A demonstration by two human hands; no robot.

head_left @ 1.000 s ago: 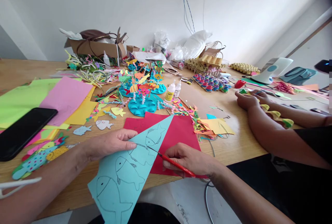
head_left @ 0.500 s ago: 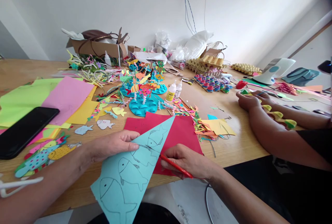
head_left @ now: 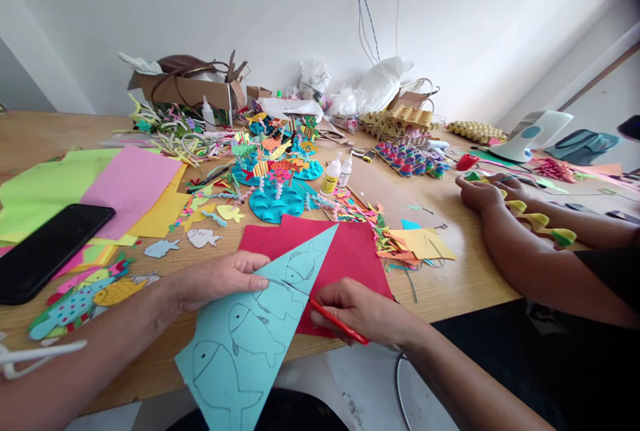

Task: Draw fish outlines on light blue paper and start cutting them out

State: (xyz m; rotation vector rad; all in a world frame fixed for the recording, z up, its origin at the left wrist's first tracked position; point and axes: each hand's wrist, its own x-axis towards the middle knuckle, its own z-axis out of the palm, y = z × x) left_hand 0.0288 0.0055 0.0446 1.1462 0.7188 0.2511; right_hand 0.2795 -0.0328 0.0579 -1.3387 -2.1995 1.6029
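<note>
My left hand (head_left: 240, 274) pinches the upper left edge of a light blue paper sheet (head_left: 215, 324), thumb on top. Several fish outlines are drawn on the sheet in dark line. In my right hand (head_left: 350, 311) are red-handled scissors (head_left: 337, 321), their blades at the sheet's right edge, in line with a dark slit between two of the drawn fish. The scissors' tips are hard to make out. Red paper (head_left: 357, 251) lies on the table beneath and behind the blue sheet.
On the left lie a black phone (head_left: 55, 251), coloured sheets (head_left: 133, 184) and cut-out fish (head_left: 120, 291). Behind the red paper stand blue bases (head_left: 277, 208) with fish on them and glue bottles (head_left: 331, 176). Paper scraps (head_left: 400, 244) lie to the right, near another person's arms (head_left: 520, 244).
Almost nothing differs. The red scissor handles have shifted very slightly in my right hand, and the whole view has moved a touch; the blue sheet stays in place.
</note>
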